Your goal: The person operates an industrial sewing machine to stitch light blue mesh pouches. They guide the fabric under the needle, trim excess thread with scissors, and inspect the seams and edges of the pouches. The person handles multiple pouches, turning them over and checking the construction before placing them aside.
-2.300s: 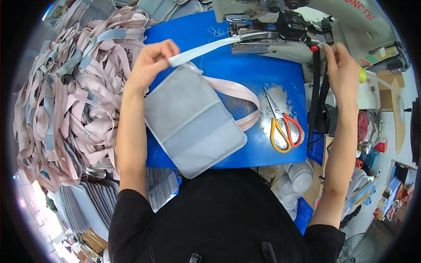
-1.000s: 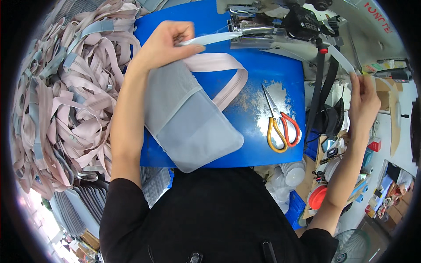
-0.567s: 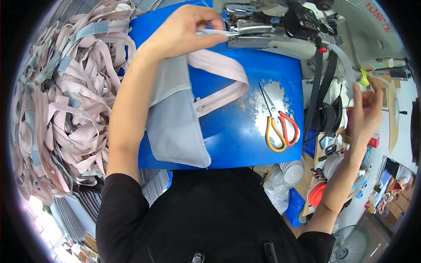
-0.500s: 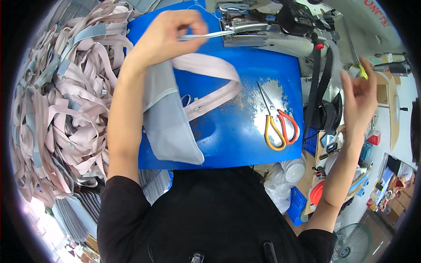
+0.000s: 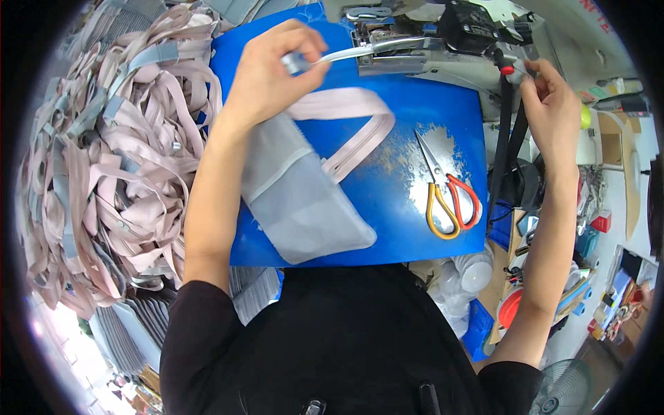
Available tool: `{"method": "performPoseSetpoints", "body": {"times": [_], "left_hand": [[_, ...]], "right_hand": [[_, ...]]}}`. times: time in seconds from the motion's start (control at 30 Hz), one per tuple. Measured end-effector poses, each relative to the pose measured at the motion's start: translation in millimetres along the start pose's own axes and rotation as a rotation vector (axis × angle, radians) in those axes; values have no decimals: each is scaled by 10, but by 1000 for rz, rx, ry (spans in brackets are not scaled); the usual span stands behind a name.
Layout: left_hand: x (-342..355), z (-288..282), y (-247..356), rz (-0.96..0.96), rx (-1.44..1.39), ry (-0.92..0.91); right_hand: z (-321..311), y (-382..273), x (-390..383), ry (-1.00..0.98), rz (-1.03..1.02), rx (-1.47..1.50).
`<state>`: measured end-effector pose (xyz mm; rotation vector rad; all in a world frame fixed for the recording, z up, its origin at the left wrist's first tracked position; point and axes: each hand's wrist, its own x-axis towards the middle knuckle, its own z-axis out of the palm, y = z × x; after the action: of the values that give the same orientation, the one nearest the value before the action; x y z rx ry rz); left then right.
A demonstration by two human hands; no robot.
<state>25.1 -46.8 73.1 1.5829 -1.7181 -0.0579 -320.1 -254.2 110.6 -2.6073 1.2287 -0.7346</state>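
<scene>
My left hand is closed with its fingertips around a narrow pale strip, which runs right to the metal parts of a machine. Below that hand a grey fabric piece lies on the blue work surface. A pink zipper tape loops out beside the fabric. My right hand is raised at the machine's right side, thumb and fingers drawn together beside a red knob; whatever they grip is unclear. Scissors with orange and red handles lie right of the fabric.
Tangled pink zipper tapes with grey pieces are heaped at the left. Two black straps hang from the machine. Clear plastic containers and a blue crate stand at the lower right, near a fan.
My right hand has moved up and left to the machine's side, its fingers coming together. The grey fabric's lower end has swung right. My left hand stays closed on the pale strip.
</scene>
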Motion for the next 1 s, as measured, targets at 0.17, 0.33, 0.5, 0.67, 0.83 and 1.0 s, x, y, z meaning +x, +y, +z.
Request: {"method": "performPoseSetpoints", "body": {"times": [0.17, 0.33, 0.5, 0.67, 0.83, 1.0], "left_hand": [[113, 91, 298, -33, 5, 13], [197, 265, 279, -146, -36, 52], [195, 170, 219, -93, -72, -19], [166, 2, 138, -35, -133, -87], [171, -7, 16, 85, -123, -61], [269, 52, 120, -44, -117, -174]], "right_hand": [[39, -53, 19, 12, -38, 26], [36, -132, 60, -30, -70, 9], [134, 2, 145, 42, -130, 45], [-24, -13, 127, 23, -95, -64], [-239, 165, -84, 59, -29, -176], [-400, 312, -356, 82, 153, -153]]}}
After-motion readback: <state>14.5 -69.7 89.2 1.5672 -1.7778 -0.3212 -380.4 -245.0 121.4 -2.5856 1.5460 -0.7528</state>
